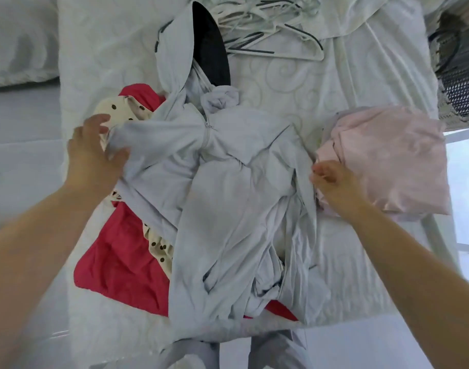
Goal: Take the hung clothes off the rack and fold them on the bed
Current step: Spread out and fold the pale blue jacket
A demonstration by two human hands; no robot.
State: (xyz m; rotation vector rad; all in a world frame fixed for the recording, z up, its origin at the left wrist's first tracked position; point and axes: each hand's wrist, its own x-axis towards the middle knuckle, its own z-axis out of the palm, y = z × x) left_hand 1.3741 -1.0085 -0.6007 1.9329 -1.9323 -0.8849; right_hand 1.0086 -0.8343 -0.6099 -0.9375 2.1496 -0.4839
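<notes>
Red cloth [121, 262] lies nearest me at 7 o'clock on the bed [347, 249], under a cream polka-dot piece [158, 243] and the pale grey zip hoodie [228, 187] crumpled at centre. At 9 o'clock the fingers of my left hand [95, 153] pinch a fold of the hoodie. At 3 o'clock my right hand [334, 182] curls its fingers at the hoodie's edge; I cannot tell whether they hold it. Just beside lies a folded pink garment [387, 161]. White hangers [268, 35] pile at 12 o'clock.

head cam — worn | looks steeply down at bed [281, 75] | close above | single view
</notes>
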